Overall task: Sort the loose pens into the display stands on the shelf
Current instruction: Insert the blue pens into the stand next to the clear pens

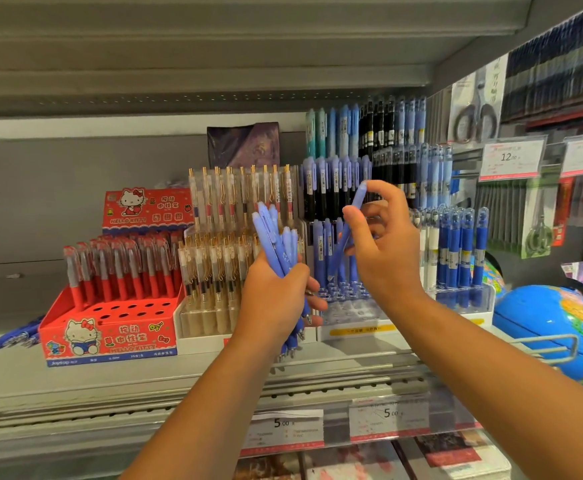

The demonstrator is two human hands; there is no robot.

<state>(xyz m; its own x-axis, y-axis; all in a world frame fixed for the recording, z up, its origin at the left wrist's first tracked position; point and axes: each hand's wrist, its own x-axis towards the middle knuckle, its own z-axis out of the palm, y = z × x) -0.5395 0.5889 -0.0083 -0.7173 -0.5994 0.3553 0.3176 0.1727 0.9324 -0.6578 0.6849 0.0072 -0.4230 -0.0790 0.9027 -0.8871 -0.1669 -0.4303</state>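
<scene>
Fingers of the left hand [276, 299] are curling tightly round a bundle of periwinkle pens [278, 237], gripping the barrels at their middle so that the clicker ends are fanning out above the fist and the tips are poking out below it. The right hand [387, 251] is hovering just beside it, not touching, and is pinching a single pen [339, 253] of the same colour between the thumb and the fingertips, with the other fingers bending loosely behind it. That pen is slanting, its top rising past the thumb and its tip pointing down at the holed tray of a clear display stand [352, 315] (whether the tip is touching a hole I cannot tell). The stand is sitting on the grey shelf [179, 375], and matching pens are already standing in its rear rows.

To its left a second clear stand [210, 317] is holding pale pens with gold clips, and further left a red cartoon-cat stand [110, 337] is showing several open holes in front of its red pens. More loose blue pens [16, 336] are lying flat on the shelf at the far left. Dark blue pens [463, 251] are filling the stand to the right, near a blue globe [553, 323]. Price labels [283, 426] are hanging along the shelf's front edge.
</scene>
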